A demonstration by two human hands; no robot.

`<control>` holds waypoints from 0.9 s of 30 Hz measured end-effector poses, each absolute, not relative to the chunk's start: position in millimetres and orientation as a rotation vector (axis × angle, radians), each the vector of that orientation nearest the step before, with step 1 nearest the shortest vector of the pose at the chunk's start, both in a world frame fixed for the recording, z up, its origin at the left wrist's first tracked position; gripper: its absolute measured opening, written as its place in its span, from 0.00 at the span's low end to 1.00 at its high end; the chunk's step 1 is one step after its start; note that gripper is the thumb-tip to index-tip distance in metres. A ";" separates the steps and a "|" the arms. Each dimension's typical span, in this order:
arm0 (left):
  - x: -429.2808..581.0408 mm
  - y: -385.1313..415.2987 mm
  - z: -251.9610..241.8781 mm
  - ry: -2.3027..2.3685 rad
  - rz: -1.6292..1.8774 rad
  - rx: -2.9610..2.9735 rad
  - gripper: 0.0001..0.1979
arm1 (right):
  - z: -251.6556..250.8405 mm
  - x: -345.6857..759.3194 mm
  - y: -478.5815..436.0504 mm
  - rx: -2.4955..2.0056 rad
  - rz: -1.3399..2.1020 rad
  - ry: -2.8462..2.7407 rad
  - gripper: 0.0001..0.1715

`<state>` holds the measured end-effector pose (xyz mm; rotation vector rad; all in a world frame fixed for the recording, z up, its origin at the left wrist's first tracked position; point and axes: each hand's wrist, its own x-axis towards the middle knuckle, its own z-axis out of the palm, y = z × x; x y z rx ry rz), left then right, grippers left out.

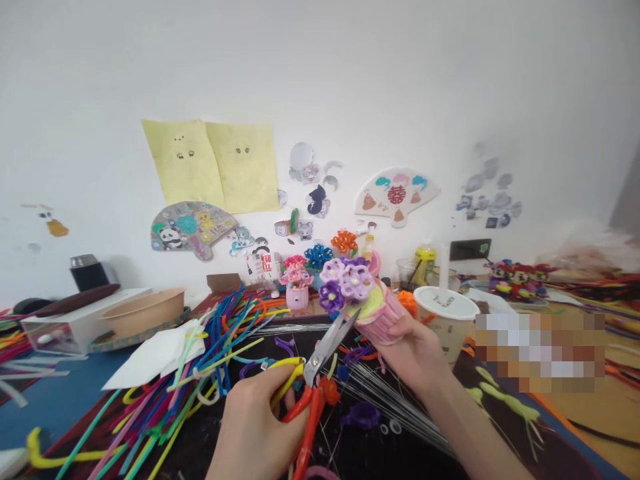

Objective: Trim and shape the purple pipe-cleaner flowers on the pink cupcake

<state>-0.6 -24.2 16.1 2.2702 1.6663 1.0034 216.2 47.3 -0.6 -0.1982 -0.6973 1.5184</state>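
Note:
My left hand point(265, 410) is closed on the handles of a pair of scissors point(323, 350) with steel blades and red grips. A yellow strip point(287, 380) shows at its fingers; I cannot tell whether it belongs to the handles. My right hand point(413, 343) grips a pink fuzzy pot point(383, 320) of pipe cleaner, tilted to the left, with a yellow-green top. Purple and lilac pipe-cleaner flowers point(350, 283) stand out of this pot. The blades point up at the underside of the flowers, by the pot's rim; whether they touch is unclear.
Loose coloured pipe cleaners point(200, 380) heap up at the left, beside white paper point(150, 360). A lidded cup with a straw point(445, 307) stands close behind my right hand. Thin wires point(385, 393) and purple scraps point(363, 415) lie on the dark mat. Another pink pot point(299, 298) stands farther back.

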 end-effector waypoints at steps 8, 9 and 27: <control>-0.9 -24.0 13.5 1.583 1.095 2.192 0.09 | 4.8 212.6 44.7 -0.151 1.514 -0.728 0.31; -1.1 -23.9 13.7 1.571 1.085 2.202 0.09 | 5.4 212.7 44.4 -0.157 1.511 -0.719 0.30; -2.9 -23.2 9.7 1.635 1.025 2.280 0.12 | 2.0 211.5 43.7 -0.236 1.475 -0.810 0.27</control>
